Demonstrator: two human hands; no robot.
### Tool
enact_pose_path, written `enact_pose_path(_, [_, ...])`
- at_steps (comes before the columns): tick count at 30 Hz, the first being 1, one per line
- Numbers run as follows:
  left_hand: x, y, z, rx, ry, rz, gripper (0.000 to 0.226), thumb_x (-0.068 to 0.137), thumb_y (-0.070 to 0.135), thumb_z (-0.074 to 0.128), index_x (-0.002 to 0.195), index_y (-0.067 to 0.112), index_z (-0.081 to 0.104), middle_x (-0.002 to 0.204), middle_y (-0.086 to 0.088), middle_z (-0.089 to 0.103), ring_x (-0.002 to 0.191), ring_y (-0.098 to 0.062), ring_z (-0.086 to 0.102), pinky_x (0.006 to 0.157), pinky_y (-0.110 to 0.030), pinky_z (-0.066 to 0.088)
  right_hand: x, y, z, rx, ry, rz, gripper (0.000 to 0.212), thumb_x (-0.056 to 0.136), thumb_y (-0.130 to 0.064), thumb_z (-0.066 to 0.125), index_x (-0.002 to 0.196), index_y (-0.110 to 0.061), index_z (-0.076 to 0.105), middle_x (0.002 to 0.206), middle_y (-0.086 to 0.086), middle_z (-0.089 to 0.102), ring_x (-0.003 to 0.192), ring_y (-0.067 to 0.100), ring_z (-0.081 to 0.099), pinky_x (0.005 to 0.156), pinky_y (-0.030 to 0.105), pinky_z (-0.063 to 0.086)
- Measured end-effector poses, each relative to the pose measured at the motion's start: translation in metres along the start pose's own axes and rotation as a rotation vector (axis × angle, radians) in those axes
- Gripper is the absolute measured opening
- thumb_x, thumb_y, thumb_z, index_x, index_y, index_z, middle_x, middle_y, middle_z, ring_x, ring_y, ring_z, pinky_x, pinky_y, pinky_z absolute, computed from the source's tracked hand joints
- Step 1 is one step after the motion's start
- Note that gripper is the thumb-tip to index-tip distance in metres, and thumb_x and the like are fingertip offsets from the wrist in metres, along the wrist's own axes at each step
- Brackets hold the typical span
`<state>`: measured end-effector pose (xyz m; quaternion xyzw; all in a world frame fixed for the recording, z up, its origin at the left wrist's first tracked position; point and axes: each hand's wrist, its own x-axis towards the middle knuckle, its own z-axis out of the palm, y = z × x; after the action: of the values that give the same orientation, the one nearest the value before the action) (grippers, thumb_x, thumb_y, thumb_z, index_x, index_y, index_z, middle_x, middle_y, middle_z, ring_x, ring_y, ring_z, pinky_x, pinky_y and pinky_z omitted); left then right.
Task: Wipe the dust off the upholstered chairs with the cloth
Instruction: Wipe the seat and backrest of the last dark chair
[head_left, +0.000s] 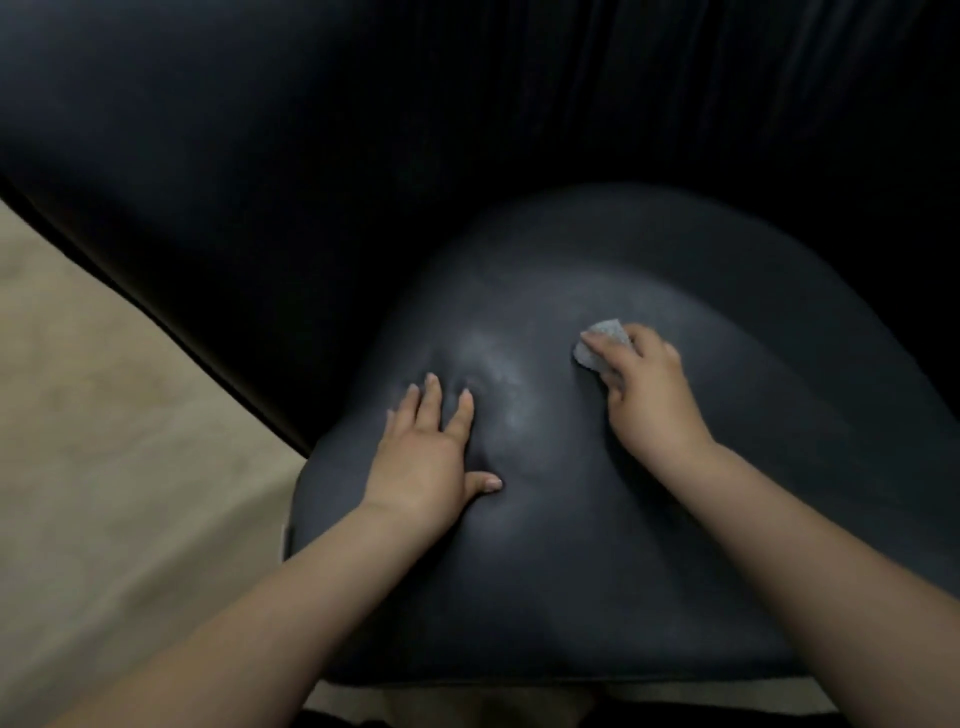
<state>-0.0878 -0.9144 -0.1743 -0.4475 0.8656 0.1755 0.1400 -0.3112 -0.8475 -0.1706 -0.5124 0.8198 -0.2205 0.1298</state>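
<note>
A dark, leather-like chair seat cushion (597, 545) fills the middle of the head view. Its curved black backrest (363, 130) wraps round behind. My left hand (431, 452) lies flat on the cushion with fingers spread, and it dents the padding. My right hand (644, 389) holds a small grey cloth (605, 343) against the cushion, fingers bent over it. Only the cloth's far end shows past my fingertips. A pale, dusty sheen lies on the cushion between my two hands.
Beige floor (104, 467) shows to the left of the chair and in a strip below the cushion's front edge. The black backrest closes off the far side and the right.
</note>
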Motion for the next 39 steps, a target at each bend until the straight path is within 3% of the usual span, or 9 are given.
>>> enact_pose_path(5, [0.006,0.002,-0.028,0.018,-0.226,-0.044,0.100,0.078,0.068,0.056,0.152,0.032,-0.001,0.159,-0.007,-0.013,0.146,-0.026,-0.008,0.119,-0.040,0.009,0.006,-0.014,-0.035,0.109,-0.183,0.115,0.052,0.082,0.012,0.047,0.123,-0.015,0.064,0.124,0.010,0.053,0.114,0.031,0.049,0.097,0.014,0.027])
enact_pose_path(9, [-0.002,0.002,-0.069,-0.002,-0.351,-0.034,0.084,0.087,0.050,0.058,0.152,0.035,0.007,0.161,-0.001,-0.005,0.147,-0.025,0.005,0.117,-0.043,0.018,-0.005,-0.041,-0.069,0.308,-0.109,0.153,0.050,0.080,0.012,0.054,0.120,-0.016,0.065,0.114,-0.002,0.053,0.110,0.013,0.052,0.094,0.000,0.026])
enact_pose_path(12, [-0.023,0.008,-0.108,-0.092,-0.179,-0.005,0.065,0.090,0.033,0.054,0.149,0.031,0.026,0.158,0.001,0.022,0.142,-0.022,0.024,0.114,-0.034,0.025,-0.013,-0.068,-0.098,0.465,-0.051,0.231,0.049,0.081,0.007,0.059,0.119,-0.025,0.065,0.111,-0.006,0.051,0.088,-0.012,0.052,0.074,-0.008,0.032])
enact_pose_path(15, [-0.056,0.011,-0.151,-0.167,0.034,-0.007,0.058,0.090,0.023,0.052,0.146,0.026,0.036,0.152,0.002,0.036,0.137,-0.019,0.031,0.110,-0.026,0.025,-0.016,-0.100,-0.133,0.719,-0.075,0.408,0.048,0.084,0.000,0.060,0.111,-0.040,0.064,0.112,-0.006,0.058,0.048,-0.003,0.058,0.039,0.012,0.044])
enact_pose_path(20, [-0.098,0.002,-0.231,-0.181,0.316,-0.012,0.047,0.084,0.017,0.064,0.131,0.019,0.058,0.134,-0.002,0.056,0.120,-0.027,0.046,0.102,-0.034,0.033,-0.010,-0.168,-0.179,0.894,-0.034,0.407,0.044,0.083,-0.003,0.064,0.113,-0.036,0.064,0.114,-0.010,0.064,0.070,-0.013,0.062,0.048,0.005,0.044])
enact_pose_path(25, [-0.104,-0.048,-0.301,-0.257,0.565,0.045,0.048,0.072,0.005,0.075,0.118,0.012,0.067,0.119,-0.007,0.062,0.107,-0.031,0.052,0.099,-0.023,0.028,0.006,-0.241,-0.178,0.972,-0.015,0.405,0.045,0.085,-0.003,0.063,0.112,-0.039,0.063,0.121,-0.003,0.058,0.062,-0.011,0.062,0.044,0.005,0.045])
enact_pose_path(28, [-0.088,-0.093,-0.333,-0.264,0.471,0.051,0.061,0.073,0.009,0.076,0.130,0.016,0.057,0.131,-0.008,0.053,0.118,-0.032,0.046,0.104,-0.030,0.029,0.016,-0.285,-0.161,0.994,0.065,0.427,0.045,0.085,-0.002,0.062,0.113,-0.038,0.063,0.123,-0.003,0.058,0.075,-0.012,0.063,0.054,0.006,0.048])
enact_pose_path(32, [-0.067,-0.149,-0.359,-0.374,0.215,0.012,0.082,0.077,0.025,0.077,0.146,0.018,0.035,0.142,-0.005,0.042,0.127,-0.021,0.044,0.108,-0.037,0.037,0.023,-0.334,-0.140,0.964,0.153,0.513,0.047,0.085,-0.002,0.061,0.114,-0.039,0.061,0.125,-0.007,0.058,0.109,-0.003,0.056,0.100,0.021,0.044])
enact_pose_path(39, [-0.036,-0.185,-0.382,-0.693,-0.197,0.104,0.091,0.078,0.015,0.077,0.151,0.021,0.022,0.150,0.007,0.036,0.118,-0.004,0.048,0.087,-0.020,0.044,0.028,-0.404,-0.106,0.943,0.240,0.466,0.044,0.090,-0.007,0.059,0.119,-0.040,0.058,0.125,-0.014,0.049,0.114,-0.013,0.046,0.095,0.001,0.032])
